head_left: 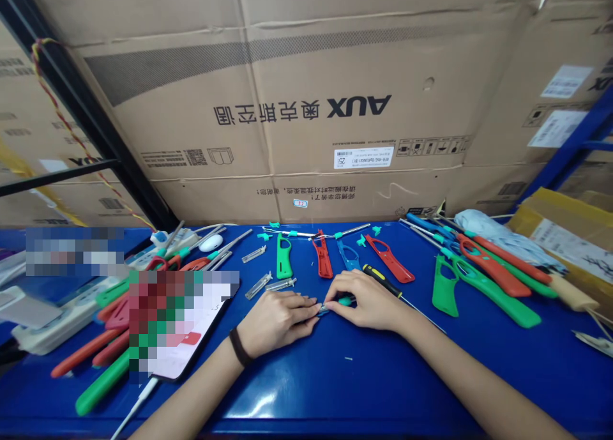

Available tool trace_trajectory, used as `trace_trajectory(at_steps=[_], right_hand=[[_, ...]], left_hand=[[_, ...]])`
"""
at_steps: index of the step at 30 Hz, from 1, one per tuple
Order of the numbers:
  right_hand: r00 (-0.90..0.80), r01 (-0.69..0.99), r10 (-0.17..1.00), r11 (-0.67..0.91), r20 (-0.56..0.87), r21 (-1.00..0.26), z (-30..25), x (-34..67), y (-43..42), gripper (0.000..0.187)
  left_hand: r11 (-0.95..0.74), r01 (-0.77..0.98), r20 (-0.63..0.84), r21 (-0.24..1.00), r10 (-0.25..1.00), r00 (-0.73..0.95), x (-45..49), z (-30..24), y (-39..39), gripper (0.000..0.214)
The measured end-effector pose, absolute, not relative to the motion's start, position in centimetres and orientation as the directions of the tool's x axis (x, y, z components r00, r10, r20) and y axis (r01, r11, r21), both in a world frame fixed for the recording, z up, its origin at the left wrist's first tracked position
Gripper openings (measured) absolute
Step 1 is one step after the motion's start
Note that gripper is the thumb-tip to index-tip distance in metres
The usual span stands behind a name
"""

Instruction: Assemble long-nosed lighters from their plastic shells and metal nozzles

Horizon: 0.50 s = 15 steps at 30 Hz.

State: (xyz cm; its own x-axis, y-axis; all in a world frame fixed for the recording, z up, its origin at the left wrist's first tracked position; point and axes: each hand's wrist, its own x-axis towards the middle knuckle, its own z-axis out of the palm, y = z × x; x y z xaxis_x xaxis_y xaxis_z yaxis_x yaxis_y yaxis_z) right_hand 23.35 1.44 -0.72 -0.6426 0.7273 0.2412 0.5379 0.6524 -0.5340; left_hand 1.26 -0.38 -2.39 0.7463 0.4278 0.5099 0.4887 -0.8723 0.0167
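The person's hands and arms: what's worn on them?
The left hand is ungloved, with a dark, narrow band around its wrist. The right hand is ungloved too, with no band visible. Neither the left forearm nor the right forearm shows a sleeve.

Your blue tbl (306, 395) has, L to R: pwr strip (45, 328), phone (204, 328) nr piled red/grn handles (112, 350), white mouse (211, 242), clear plastic pcs (259, 286), grn half-shell (280, 264), red half-shells (324, 264), blk/yel screwdriver (389, 287), then more red + grn handles (507, 299) far R.
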Motion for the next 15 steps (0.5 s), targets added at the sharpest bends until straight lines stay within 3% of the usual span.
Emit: trace_trajectory(at_steps=[6,15], right_hand=[[-0.598,0.507,0.800,0.425,0.049,-0.749,-1.6,23.2,2.2,0.012],[-0.556,0.503,0.814,0.169,-0.167,-0.848,-1.9,22.8,3.3,0.018]], left_hand=[[-0.876,0.481,0.504,0.008,0.419,0.755,1.2,-2.6,-0.3,0.022],[-0.874,0.484,0.476,0.043,0.444,0.759,1.0,-2.8,-0.2,0.022]])
